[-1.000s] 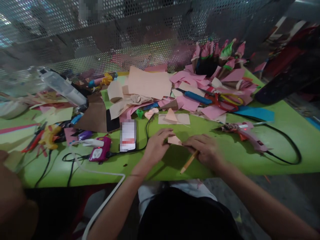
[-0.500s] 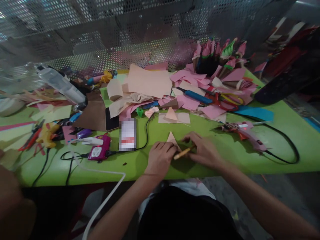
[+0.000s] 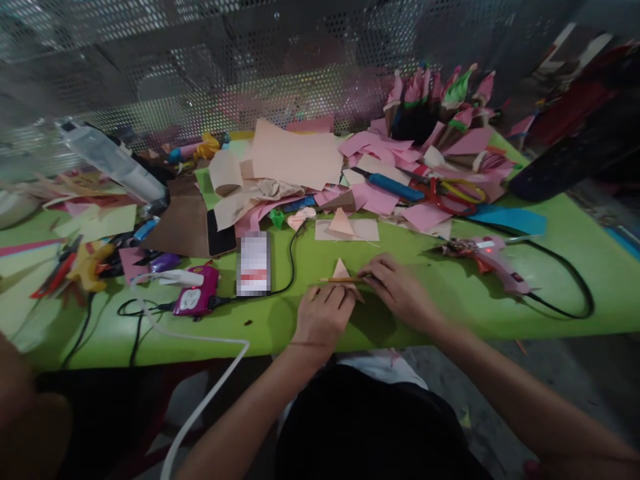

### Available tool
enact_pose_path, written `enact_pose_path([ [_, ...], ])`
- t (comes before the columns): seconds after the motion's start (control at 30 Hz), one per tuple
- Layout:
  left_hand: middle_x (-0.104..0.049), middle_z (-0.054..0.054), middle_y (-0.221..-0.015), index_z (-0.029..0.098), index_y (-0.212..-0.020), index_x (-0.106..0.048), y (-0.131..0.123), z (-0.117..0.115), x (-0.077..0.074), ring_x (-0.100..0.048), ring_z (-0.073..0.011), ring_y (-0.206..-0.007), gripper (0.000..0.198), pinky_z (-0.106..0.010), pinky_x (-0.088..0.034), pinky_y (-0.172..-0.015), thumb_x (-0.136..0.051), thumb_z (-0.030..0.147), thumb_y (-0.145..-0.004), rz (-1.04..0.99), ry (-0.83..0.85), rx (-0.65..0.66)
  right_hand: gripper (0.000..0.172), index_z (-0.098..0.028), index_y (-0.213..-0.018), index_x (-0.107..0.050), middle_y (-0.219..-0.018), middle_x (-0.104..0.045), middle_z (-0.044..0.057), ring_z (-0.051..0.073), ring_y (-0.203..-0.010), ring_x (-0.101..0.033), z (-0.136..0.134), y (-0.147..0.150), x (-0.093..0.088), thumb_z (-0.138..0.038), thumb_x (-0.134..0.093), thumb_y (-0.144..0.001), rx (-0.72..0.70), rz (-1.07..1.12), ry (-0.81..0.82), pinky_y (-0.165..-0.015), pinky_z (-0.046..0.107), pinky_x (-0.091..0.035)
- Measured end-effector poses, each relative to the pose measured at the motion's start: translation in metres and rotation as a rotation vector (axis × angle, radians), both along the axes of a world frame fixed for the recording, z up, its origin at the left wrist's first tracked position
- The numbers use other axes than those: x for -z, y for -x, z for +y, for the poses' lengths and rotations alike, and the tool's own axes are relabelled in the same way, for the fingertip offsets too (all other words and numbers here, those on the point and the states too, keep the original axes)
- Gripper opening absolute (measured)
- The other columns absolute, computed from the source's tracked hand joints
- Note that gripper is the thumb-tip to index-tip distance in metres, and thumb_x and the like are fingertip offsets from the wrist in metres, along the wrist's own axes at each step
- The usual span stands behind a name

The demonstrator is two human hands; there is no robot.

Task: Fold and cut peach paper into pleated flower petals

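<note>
A small peach paper triangle (image 3: 341, 269) lies on the green tabletop, its point facing away from me. My left hand (image 3: 323, 323) bears down on its lower part, fingers together and bent over it; what lies beneath them is hidden. Across the triangle runs a slim yellow pencil (image 3: 336, 280), lying almost level from left to right. My right hand (image 3: 400, 293) pinches the pencil's right end. Just beyond is a second peach triangle (image 3: 341, 221), resting on a pale paper strip (image 3: 367, 230).
A pink glue gun (image 3: 493, 260) with a black cord lies on the right. To the left are a phone (image 3: 253, 263) and a magenta power adapter (image 3: 197, 293) with cables. Paper sheets (image 3: 297, 157), scissors (image 3: 453, 193) and a blue-handled tool (image 3: 395, 187) crowd the back.
The pencil has swung from a slant towards me to nearly level across the triangle, shifting away from me. My right hand turned with it; my left hand stayed on the paper.
</note>
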State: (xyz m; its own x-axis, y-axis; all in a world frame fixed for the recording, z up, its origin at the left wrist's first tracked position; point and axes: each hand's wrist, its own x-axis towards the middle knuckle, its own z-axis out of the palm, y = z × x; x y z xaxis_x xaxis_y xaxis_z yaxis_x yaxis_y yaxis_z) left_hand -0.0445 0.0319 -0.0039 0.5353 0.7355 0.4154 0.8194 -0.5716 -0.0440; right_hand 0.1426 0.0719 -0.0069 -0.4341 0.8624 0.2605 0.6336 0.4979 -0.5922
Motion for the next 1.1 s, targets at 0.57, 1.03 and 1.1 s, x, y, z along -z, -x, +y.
enact_pose_path([
  [0.57, -0.065, -0.004, -0.087, 0.022, -0.099, -0.065, -0.004, 0.004, -0.002, -0.059, -0.0215, -0.080, 0.013, -0.036, -0.042, -0.068, -0.055, 0.018, -0.092, 0.001, 0.163, -0.113, 0.038, -0.023, -0.104, -0.068, -0.095, -0.070, 0.006, 0.024, -0.089, -0.058, 0.002, -0.008, -0.001, -0.001, -0.046, -0.082, -0.151, -0.166, -0.058, -0.079, 0.038, -0.044],
  [1.03, -0.062, -0.005, -0.085, 0.021, -0.091, -0.064, -0.009, 0.007, -0.001, -0.058, -0.0201, -0.077, 0.007, -0.034, -0.044, -0.068, -0.058, 0.018, -0.091, 0.002, 0.170, -0.101, 0.034, -0.020, -0.101, -0.068, -0.096, -0.070, 0.008, 0.023, -0.088, -0.059, 0.004, -0.010, 0.002, -0.003, -0.046, -0.081, -0.154, -0.124, -0.062, -0.079, 0.039, -0.047],
  [1.1, -0.062, -0.004, -0.086, 0.020, -0.092, -0.064, -0.009, 0.007, -0.002, -0.058, -0.0206, -0.079, 0.007, -0.035, -0.043, -0.069, -0.057, 0.019, -0.091, -0.010, 0.190, -0.105, 0.031, -0.020, -0.097, -0.067, -0.094, -0.069, 0.008, 0.023, -0.087, -0.058, 0.004, -0.010, 0.000, -0.003, -0.048, -0.080, -0.161, -0.124, -0.050, -0.077, 0.038, -0.047],
])
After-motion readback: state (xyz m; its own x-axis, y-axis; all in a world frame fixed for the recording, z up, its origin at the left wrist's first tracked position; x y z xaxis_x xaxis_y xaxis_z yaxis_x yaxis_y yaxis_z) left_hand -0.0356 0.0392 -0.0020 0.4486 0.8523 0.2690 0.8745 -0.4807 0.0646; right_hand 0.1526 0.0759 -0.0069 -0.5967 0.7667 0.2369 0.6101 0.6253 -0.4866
